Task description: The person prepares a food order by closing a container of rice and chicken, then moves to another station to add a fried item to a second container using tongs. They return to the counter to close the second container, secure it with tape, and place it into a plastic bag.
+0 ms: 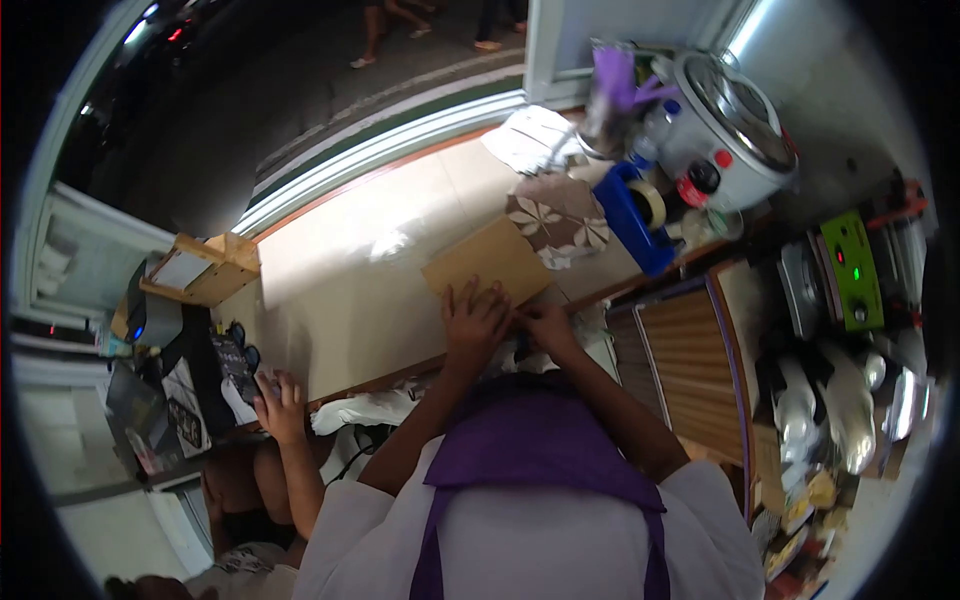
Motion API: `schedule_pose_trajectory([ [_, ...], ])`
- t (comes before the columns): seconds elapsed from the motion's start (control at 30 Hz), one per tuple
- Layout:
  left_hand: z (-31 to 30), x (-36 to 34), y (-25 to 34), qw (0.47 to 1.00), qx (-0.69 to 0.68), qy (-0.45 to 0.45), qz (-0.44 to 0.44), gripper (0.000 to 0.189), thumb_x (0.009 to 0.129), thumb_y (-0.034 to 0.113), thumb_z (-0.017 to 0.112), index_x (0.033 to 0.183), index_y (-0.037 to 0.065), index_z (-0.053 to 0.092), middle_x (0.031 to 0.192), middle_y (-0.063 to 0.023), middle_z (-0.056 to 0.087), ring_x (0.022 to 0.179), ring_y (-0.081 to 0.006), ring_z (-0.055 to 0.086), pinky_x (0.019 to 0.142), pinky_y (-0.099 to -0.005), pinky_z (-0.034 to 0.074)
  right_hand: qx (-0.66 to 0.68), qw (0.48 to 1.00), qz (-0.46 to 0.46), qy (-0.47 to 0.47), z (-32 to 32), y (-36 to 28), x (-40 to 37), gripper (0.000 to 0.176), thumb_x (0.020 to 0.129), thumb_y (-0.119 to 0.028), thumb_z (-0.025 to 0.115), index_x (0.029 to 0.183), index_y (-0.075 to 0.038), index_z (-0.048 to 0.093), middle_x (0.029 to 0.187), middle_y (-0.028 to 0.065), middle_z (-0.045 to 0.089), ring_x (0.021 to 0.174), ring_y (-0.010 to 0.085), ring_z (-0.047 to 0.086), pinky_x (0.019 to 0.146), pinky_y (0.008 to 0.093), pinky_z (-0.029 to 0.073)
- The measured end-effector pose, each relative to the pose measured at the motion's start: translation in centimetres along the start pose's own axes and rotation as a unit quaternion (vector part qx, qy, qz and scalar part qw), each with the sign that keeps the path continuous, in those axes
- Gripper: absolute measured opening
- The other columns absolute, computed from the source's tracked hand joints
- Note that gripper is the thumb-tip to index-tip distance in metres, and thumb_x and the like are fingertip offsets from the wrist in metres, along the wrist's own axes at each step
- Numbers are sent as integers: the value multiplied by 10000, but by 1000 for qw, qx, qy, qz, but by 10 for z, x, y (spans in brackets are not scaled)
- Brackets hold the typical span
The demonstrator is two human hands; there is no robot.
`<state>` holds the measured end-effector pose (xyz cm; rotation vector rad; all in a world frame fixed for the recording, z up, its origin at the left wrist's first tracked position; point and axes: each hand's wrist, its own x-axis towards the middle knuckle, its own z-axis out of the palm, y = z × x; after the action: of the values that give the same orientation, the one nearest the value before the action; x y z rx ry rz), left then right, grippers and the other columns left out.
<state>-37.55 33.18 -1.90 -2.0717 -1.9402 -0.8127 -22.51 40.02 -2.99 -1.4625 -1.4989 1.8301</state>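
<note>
A flat piece of brown paper [490, 258], folded like a bag or envelope, lies on the pale counter in front of me. My left hand [474, 318] rests on its near left part, palm down with fingers spread. At the paper's near right corner, my right hand [548, 330] has thumb and fingertips drawn together on the edge. Just beyond the paper's right side is a brown cloth with a pale leaf pattern [560, 218]. A blue tape dispenser [632, 220] with a roll of tape stands to the right of that cloth.
A rice cooker [715, 130], a red-capped bottle [698, 183] and purple utensils [618, 75] crowd the back right. The wooden box [205, 268] stands at left. Another person's hand [280, 405] reaches the counter's left end. A green device [850, 268] is at right.
</note>
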Motion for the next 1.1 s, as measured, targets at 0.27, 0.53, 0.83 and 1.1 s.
schedule_pose_trajectory([
  [0.27,25,-14,7,998,50,25,-13,417,761,240,595,1160,120,572,1275,-99,520,1278,-406,409,1039,-671,250,-195,968,-98,-125,-30,9,21,472,860,-334,650,1155,30,591,1106,180,647,1021,233,614,888,362,461],
  [0.53,19,-7,22,992,103,-31,-63,420,784,202,565,1193,113,528,1277,-77,479,1359,-367,291,1107,-568,241,-262,918,-71,-290,-87,-93,30,298,938,-313,551,954,-27,635,819,50,631,614,93,557,493,255,435],
  [0.83,14,-2,17,986,-63,78,-136,424,694,299,691,1061,106,603,1241,-75,486,1276,-311,379,1072,-504,296,-380,821,-418,-83,-24,-116,99,173,891,-200,581,976,-51,603,1006,137,558,968,257,522,846,385,418],
  [1.1,31,18,14,964,-36,54,-258,508,687,281,687,1141,83,574,1273,-114,475,1236,-310,399,1029,-468,315,-308,855,-399,-122,-4,-72,153,348,910,-162,540,1215,4,515,1212,169,477,1103,280,491,957,368,410],
])
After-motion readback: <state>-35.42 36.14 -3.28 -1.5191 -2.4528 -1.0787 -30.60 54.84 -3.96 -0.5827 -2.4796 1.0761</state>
